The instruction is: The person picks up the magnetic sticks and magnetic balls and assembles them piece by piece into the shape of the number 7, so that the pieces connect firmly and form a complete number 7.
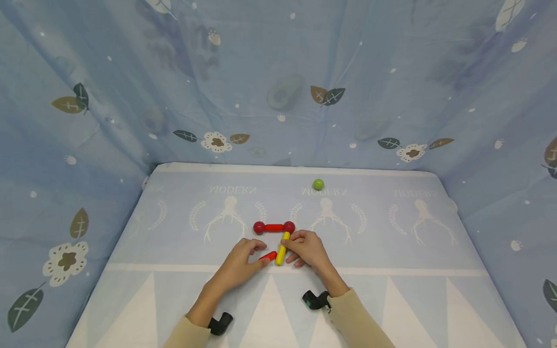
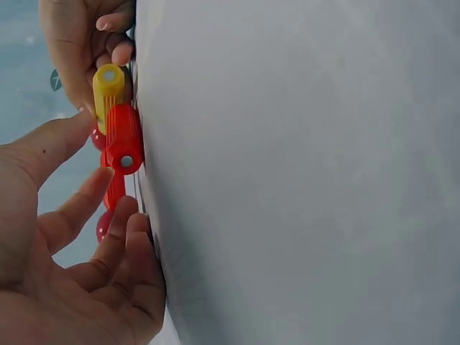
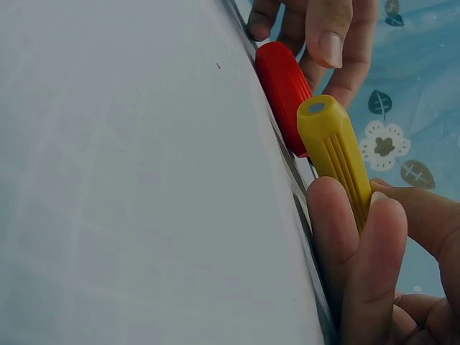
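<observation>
My right hand (image 1: pixel 306 249) pinches a yellow ribbed rod (image 1: pixel 282 250) between thumb and fingers. Its far end meets the right one of two dark red balls (image 1: pixel 289 226), which are joined by a red rod (image 1: pixel 274 227). A metal disc shows in the yellow rod's near end in the right wrist view. Beside it, a loose red rod (image 2: pixel 124 140) lies on the table, also with a metal disc in its end. My left hand (image 1: pixel 239 263) is spread around this loose rod, fingertips right at its end and its fingers not closed on it.
Farther back on the table (image 1: pixel 370 251) sits a green ball (image 1: pixel 318 184). Blue patterned cloth (image 1: pixel 278 96) hangs behind the table and along both sides. Black wrist cameras (image 1: pixel 315 299) are strapped to both forearms.
</observation>
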The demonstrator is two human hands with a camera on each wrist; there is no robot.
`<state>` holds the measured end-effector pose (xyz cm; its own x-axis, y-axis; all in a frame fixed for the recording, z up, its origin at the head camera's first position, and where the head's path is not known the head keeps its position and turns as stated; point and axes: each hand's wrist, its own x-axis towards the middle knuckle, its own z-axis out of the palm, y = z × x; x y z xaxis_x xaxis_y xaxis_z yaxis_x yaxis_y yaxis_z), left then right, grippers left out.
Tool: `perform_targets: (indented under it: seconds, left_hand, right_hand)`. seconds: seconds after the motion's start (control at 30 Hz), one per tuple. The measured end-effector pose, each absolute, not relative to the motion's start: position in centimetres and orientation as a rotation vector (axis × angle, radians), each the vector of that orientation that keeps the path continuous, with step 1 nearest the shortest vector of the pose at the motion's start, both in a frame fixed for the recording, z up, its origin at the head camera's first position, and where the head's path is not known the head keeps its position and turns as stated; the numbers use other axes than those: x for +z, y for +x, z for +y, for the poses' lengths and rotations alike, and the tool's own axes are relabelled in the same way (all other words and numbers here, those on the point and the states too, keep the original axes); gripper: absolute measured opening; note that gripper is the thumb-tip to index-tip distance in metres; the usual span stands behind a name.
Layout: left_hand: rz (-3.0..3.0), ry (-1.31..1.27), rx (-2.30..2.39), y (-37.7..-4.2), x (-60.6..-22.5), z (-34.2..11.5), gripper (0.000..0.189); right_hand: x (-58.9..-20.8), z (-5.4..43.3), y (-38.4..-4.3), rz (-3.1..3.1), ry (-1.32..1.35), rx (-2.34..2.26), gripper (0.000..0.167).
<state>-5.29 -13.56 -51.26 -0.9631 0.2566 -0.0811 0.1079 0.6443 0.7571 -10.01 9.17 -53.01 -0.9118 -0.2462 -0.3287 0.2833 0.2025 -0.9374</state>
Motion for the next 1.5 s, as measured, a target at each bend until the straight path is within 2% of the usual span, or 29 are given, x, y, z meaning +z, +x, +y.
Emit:
perform_targets:
  seconds: [0.57,1.0,1.5]
  left_hand:
    - [2.793,0.358,1.049,-5.3,-51.9,-12.9,0.02]
    - [2.831,0.385,1.01,-5.1,-51.0,-13.2,0.015]
    - [2.547,0.365,1.036,-3.5,-49.5,-12.6,0.014]
  right_hand:
    - [-53.1,9.1,-10.0,2.083,0.037,-1.749,0.041]
    - [-53.2,9.1,-9.9,2.082,0.037,-1.754,0.039]
    - [-53.4,9.1,-10.0,2.093,0.048,-1.749,0.041]
